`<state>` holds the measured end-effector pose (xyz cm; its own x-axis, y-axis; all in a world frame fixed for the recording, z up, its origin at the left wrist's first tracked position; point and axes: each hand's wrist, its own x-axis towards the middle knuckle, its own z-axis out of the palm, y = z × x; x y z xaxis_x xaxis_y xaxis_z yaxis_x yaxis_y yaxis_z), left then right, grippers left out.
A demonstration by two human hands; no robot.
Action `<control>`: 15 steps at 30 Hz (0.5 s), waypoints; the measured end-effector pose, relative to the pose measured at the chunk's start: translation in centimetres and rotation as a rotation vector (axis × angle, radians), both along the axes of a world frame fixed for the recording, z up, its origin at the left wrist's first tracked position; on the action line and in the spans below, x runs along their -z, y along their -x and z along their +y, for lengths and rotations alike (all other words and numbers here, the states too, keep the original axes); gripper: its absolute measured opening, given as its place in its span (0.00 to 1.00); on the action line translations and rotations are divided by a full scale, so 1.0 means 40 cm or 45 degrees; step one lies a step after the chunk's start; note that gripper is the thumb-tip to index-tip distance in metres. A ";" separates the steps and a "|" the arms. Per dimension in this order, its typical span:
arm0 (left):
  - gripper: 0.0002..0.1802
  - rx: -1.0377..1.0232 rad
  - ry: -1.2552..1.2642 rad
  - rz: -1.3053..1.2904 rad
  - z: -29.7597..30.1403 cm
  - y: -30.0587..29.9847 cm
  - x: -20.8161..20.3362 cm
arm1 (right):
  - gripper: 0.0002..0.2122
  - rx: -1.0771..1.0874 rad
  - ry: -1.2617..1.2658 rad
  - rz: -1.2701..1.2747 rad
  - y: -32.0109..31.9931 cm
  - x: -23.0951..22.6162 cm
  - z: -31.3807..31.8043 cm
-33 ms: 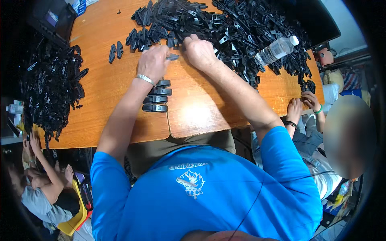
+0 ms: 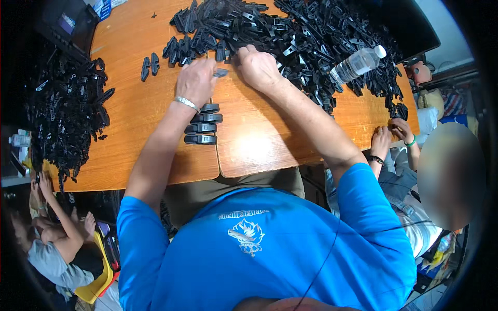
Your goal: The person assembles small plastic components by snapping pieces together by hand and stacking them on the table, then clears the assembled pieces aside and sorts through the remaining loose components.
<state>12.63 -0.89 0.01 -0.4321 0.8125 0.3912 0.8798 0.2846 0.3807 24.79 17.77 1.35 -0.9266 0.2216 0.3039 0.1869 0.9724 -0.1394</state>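
My left hand [image 2: 195,82], with a silver bracelet at its wrist, is closed around a small black plastic piece [image 2: 221,73]. Only one tapered end of it sticks out to the right of the fingers; its kind cannot be made out. My right hand [image 2: 258,68] lies at the near edge of a large heap of black plastic clip-like parts [image 2: 264,28]. Its fingers are curled in, and whatever they grip is hidden. Below my left wrist, several black pieces [image 2: 203,128] lie stacked in a column along the table seam. Two more black pieces [image 2: 150,68] lie to the left.
A clear plastic bottle [image 2: 359,65] lies tilted against the heap's right side. Another pile of black parts [image 2: 70,119] covers the left end of the wooden table [image 2: 254,140]. Co-workers' hands show at the right edge [image 2: 390,136] and lower left [image 2: 42,184].
My left hand has shifted very slightly left with the black piece. My right hand looks nearly still.
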 end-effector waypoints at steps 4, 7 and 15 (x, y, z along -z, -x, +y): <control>0.13 -0.092 0.021 0.139 -0.038 0.012 -0.020 | 0.12 -0.041 0.107 0.052 -0.018 -0.007 -0.002; 0.13 -0.103 0.009 0.140 -0.055 0.002 -0.035 | 0.13 -0.050 0.163 0.061 -0.042 -0.022 -0.014; 0.15 0.090 0.025 -0.136 -0.085 -0.021 -0.007 | 0.12 -0.071 0.191 -0.117 -0.081 -0.015 -0.086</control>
